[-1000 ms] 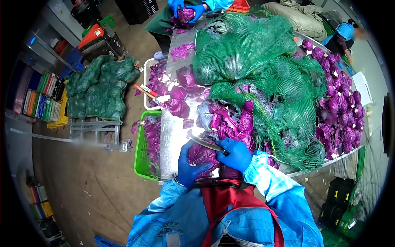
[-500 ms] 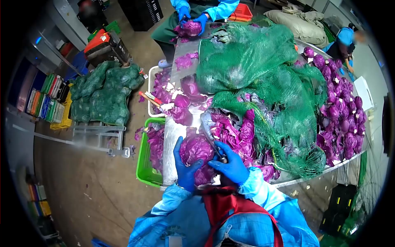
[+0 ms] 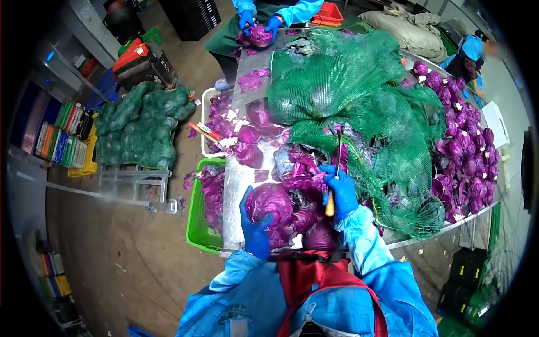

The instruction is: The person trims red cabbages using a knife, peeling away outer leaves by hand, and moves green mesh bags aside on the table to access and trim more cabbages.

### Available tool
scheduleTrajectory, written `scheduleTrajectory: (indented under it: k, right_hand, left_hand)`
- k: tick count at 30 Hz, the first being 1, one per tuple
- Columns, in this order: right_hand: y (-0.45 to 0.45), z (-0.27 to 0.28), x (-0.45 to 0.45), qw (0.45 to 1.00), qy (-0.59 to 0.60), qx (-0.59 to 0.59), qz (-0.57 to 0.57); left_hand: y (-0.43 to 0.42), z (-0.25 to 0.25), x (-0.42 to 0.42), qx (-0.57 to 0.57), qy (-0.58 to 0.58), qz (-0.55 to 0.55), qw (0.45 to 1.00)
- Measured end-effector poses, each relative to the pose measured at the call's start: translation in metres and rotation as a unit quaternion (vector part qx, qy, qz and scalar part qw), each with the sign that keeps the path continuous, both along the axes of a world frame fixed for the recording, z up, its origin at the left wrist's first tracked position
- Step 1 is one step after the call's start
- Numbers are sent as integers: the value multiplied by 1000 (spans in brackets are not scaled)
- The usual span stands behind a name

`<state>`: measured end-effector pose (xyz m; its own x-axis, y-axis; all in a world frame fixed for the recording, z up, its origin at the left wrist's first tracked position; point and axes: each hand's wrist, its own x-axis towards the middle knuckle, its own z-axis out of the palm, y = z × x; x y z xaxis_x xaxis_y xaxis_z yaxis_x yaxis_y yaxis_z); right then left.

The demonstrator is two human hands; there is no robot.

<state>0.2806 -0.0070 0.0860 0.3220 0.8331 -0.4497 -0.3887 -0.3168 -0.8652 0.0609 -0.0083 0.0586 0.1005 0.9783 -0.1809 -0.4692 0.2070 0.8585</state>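
My left hand (image 3: 255, 229), in a blue glove, is cupped around the left and near side of a red cabbage (image 3: 270, 203) at the near edge of the metal table. In my blue-gloved right hand (image 3: 341, 192) is a knife (image 3: 329, 204), its wooden handle pointing toward me and its narrow blade up and away. The knife is apart from the cabbage, to its right. Loose purple leaves (image 3: 306, 168) lie just beyond and beside the cabbage. Another red cabbage (image 3: 321, 236) rests close to my body.
Green mesh sacks (image 3: 337, 78) of cabbages cover the table's middle, with many red cabbages (image 3: 466, 146) heaped at right. A green crate (image 3: 205, 238) and a white bin (image 3: 206, 149) of leaves stand at left. Across the table, a person's gloved hands (image 3: 259, 31) hold a cabbage.
My right hand has moved right and up from the cabbage, and the knife blade now points away from me. My left hand stays at the cabbage, which shows a smoother surface.
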Motion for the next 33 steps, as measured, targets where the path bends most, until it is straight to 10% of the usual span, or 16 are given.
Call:
scheduleTrajectory:
  k: [4,8,23,26,33]
  right_hand:
    - [0,-11,-18,922,-305,182,156]
    - [4,18,-18,927,-191,76,315]
    - [-10,-2,-19,797,-507,161,287]
    - [11,-35,15,778,-570,14,262]
    - [-13,16,1,890,-201,141,383]
  left_hand:
    - [-5,-5,-1,11,16,-60,998]
    - [-3,1,-5,-78,-114,-163,977]
    - [-18,-42,-19,-281,-310,-181,890]
    - [-25,-43,-24,-277,-366,-245,854]
    - [-8,-19,-12,-294,-372,-244,846]
